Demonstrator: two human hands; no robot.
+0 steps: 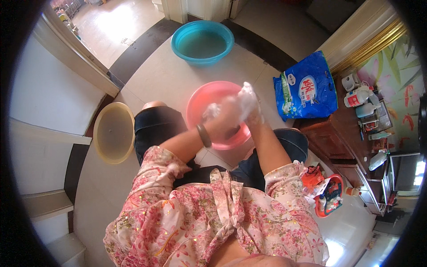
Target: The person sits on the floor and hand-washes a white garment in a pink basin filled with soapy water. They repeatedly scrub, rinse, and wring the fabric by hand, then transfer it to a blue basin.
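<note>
Both hands meet over the pink plastic basin [200, 96] on the floor between my knees. My left hand [230, 110], with a bangle on its wrist, is blurred and presses against the right one. My right hand [255, 110] is wrapped around a white, sudsy bundle [247, 93] that looks like wet cloth. Foam coats the right hand and wrist. Another white foamy patch [211, 110] shows beside the left hand, above the basin. A dark item [233, 131] lies partly hidden beneath my left hand. Blur hides the left fingers.
A blue basin [201, 58] of cloudy water stands ahead, a beige basin [113, 157] of liquid at left. A blue detergent bag [307, 90] stands upright by the wooden cabinet [333, 140], with bottles [358, 96] on top. A red basket [339, 183] of items sits at right.
</note>
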